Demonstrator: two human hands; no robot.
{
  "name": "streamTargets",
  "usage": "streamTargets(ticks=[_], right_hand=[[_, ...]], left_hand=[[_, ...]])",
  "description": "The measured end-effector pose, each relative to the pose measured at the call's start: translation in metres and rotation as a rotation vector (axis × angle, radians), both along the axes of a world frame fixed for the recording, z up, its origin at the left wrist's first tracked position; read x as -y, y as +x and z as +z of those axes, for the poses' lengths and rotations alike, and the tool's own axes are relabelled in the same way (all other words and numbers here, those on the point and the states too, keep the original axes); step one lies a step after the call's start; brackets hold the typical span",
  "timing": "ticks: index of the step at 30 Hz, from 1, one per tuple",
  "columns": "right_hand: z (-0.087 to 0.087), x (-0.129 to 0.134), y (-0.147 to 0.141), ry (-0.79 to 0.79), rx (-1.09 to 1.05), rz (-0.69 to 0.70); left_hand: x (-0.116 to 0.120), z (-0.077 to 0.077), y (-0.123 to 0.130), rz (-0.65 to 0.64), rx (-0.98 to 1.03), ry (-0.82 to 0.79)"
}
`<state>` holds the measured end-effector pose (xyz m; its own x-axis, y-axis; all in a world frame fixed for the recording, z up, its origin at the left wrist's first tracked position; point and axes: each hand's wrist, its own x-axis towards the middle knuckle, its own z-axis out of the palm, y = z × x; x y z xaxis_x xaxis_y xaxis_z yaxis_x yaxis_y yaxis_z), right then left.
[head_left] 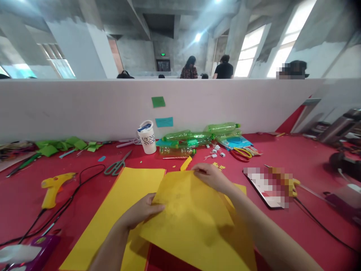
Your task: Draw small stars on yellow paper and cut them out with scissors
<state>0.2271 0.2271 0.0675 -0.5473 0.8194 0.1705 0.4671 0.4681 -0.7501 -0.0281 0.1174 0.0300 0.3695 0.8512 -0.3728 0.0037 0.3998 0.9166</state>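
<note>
A large yellow sheet [186,210], paper or thin foam, is lifted and tilted between my two hands. My left hand [143,209] grips its left edge, thumb on top and fingers underneath. At the far edge, my right hand [210,175] pinches the sheet, with the forearm crossing over its right side. Beneath and to the left lies another yellow sheet [113,210] with an orange edge showing under it. Just beyond the held sheet is a yellow utility knife [186,163], near my right hand.
Grey scissors [117,165] and a yellow glue gun [56,188] with its cord lie left. Behind stand a white cup [147,137] and several green plastic bottles [194,139] against the white partition [84,109]. Red-and-yellow scissors [241,154] and a phone [265,188] are on the right.
</note>
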Motion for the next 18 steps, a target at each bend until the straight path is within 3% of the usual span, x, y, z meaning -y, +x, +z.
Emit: streamTargets(ticks=[3, 5, 8, 12, 15, 18], right_hand=[[-0.006, 0.000, -0.002, 0.028, 0.026, 0.026], [-0.010, -0.010, 0.007, 0.081, 0.087, -0.037], [-0.016, -0.050, 0.042, 0.137, 0.322, -0.341], [-0.028, -0.118, 0.109, 0.082, 0.513, -0.611], [-0.045, -0.148, 0.145, 0.059, 0.620, -0.736], [-0.062, -0.158, 0.158, 0.057, 0.666, -0.787]], left_hand=[[0.000, -0.011, -0.006, 0.097, 0.031, -0.109], [-0.001, -0.015, -0.014, 0.186, 0.077, -0.165], [-0.004, -0.019, -0.023, 0.311, 0.132, -0.210], [-0.012, -0.024, -0.017, 0.440, 0.217, -0.151], [-0.015, -0.027, -0.003, 0.490, 0.218, -0.149], [-0.015, -0.028, 0.006, 0.509, 0.205, -0.167]])
